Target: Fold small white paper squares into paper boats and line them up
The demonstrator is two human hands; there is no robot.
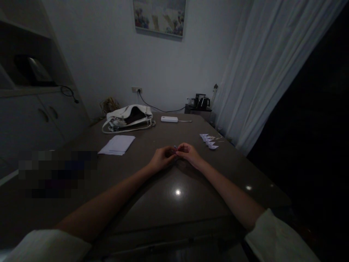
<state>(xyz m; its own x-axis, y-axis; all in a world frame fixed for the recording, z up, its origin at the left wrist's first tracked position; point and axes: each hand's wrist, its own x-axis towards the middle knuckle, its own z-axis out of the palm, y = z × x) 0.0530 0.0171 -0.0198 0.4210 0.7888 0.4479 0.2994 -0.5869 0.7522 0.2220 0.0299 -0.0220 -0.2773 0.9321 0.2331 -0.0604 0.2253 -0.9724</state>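
Over the middle of the table, my left hand (163, 158) and my right hand (188, 154) meet at the fingertips. Pinched between them is a small pale piece of folded paper (175, 147), mostly covered by the fingers; its exact shape is too small to tell. Off to the right of my right hand lies a row of several folded white paper pieces (209, 141) with pointed ends. A stack of white paper sheets (117, 145) rests to the left of my left hand.
A white handbag (129, 117) sits open at the back left of the brown table (152, 203). Behind my hands lies a white power bank (169, 119) with a short cable. Small pale scraps (217, 138) are near the right edge. A black kettle (203, 102) stands beyond the table.
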